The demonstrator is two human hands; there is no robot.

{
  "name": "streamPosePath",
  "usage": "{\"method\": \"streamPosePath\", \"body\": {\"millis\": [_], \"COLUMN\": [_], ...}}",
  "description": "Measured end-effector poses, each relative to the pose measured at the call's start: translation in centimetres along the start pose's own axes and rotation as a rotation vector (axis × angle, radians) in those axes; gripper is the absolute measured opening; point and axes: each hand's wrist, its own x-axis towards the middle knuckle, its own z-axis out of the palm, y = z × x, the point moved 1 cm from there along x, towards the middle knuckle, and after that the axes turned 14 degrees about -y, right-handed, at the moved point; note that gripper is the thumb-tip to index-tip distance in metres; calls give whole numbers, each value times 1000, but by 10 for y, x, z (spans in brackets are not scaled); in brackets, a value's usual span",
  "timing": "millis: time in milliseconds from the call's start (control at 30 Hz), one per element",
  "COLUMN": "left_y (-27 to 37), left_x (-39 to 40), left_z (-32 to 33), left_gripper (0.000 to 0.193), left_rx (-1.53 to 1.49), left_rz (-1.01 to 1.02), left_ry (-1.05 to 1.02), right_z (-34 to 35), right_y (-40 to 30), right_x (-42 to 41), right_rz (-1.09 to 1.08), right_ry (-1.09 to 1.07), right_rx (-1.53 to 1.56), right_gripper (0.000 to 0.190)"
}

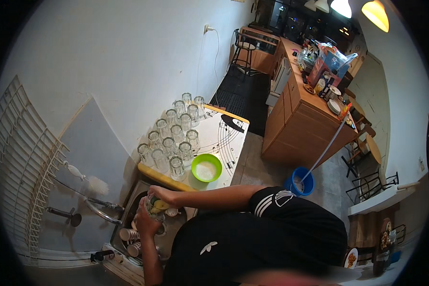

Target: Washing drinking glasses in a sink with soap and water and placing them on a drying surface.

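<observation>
Over a metal sink (pixel 177 234), my left hand (pixel 147 218) grips a clear drinking glass (pixel 149 204) from below. My right hand (pixel 163 196) presses a yellow sponge (pixel 159 206) to the glass; the fingers partly hide both. Foam shows around the sponge. Stacked white cups (pixel 128 234) lie on their sides in the sink below my left hand. A small white cup (pixel 172 212) sits nearer my right forearm. The curved metal faucet (pixel 102 211) reaches over the basin from the wall side.
Several glasses (pixel 169 146) stand upside down on a white table (pixel 214 143) beside a green bowl (pixel 206 168) with whitish liquid. A wire rack (pixel 25 150) and white brush (pixel 97 185) hang at the wall. Behind my right arm is a blue bucket (pixel 302 181) with a pole.
</observation>
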Motion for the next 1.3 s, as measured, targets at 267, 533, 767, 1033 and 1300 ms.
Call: {"method": "streamPosePath", "body": {"millis": [267, 533, 767, 1033, 1300], "left_y": [-26, -5, 20, -12, -68], "left_x": [15, 25, 15, 12, 39], "left_z": [6, 11, -18, 43, 53], "left_gripper": [108, 98, 90, 59, 45], "left_rx": [-324, -191, 28, -1290, -1983], "left_rz": [234, 151, 81, -17, -240], "left_ry": [78, 182, 138, 587, 265], "right_z": [35, 23, 3, 19, 38], "right_y": [-121, -105, -56, -55, -16], "right_x": [-40, -9, 21, 6, -7], "right_rz": [-140, -80, 33, -24, -306], "right_ry": [-232, -178, -126, 65, -376], "right_rx": [-1083, -1018, -452, -744, -1262], "right_gripper": [41, 51, 59, 50, 31]}}
